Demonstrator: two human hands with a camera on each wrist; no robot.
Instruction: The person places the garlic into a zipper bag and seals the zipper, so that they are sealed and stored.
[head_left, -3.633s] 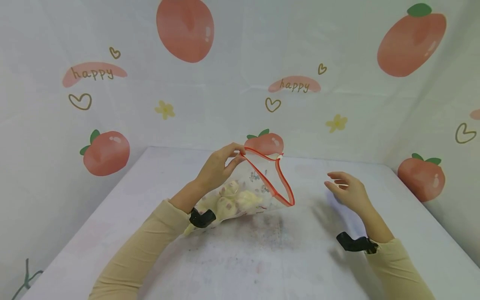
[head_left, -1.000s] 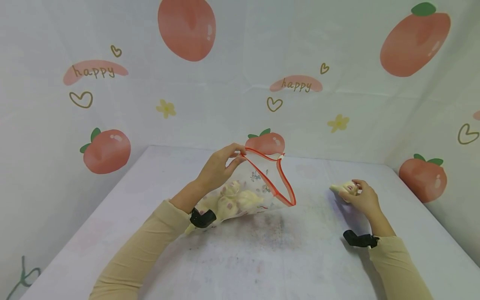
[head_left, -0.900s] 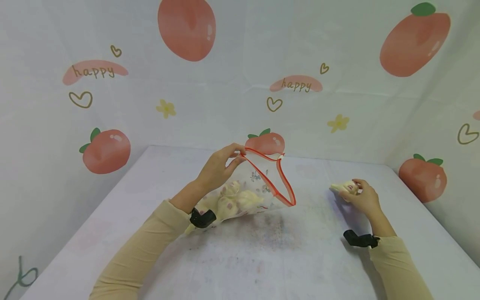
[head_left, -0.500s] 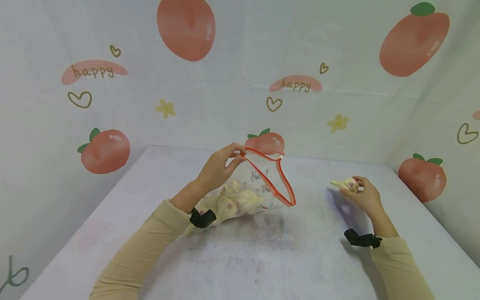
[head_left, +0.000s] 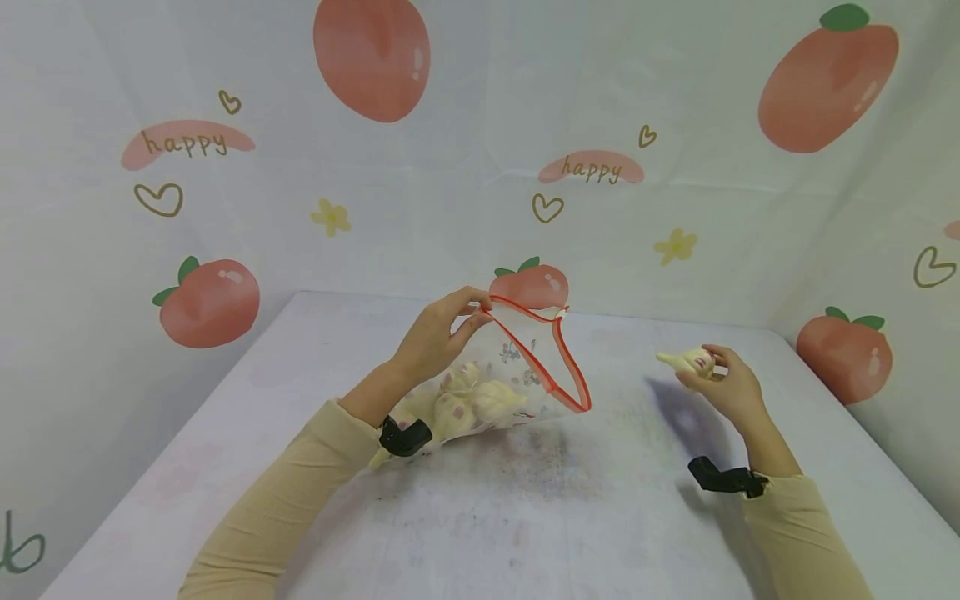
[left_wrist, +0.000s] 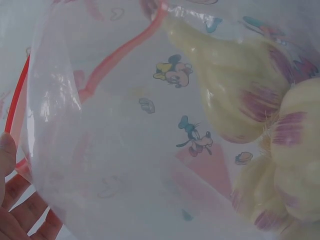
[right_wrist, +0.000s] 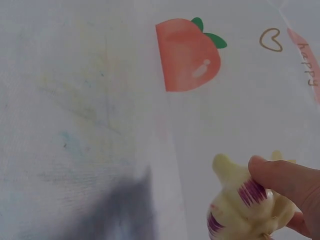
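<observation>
Right hand (head_left: pixel 733 392) grips garlic (head_left: pixel 692 361) between thumb and fingers, stem jutting out past them, held above table (head_left: pixel 570 525). Left hand (head_left: pixel 431 340) pinches bag (head_left: pixel 552 387) by its red rim, bulbs (head_left: pixel 454 414) inside.

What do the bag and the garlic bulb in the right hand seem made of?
The bag looks like thin, slightly milky plastic film: the bulbs inside show through and it shines at creases. The held garlic bulb seems moulded plastic, possibly foam, smooth with a soft sheen; its purple streaks look painted.
</observation>
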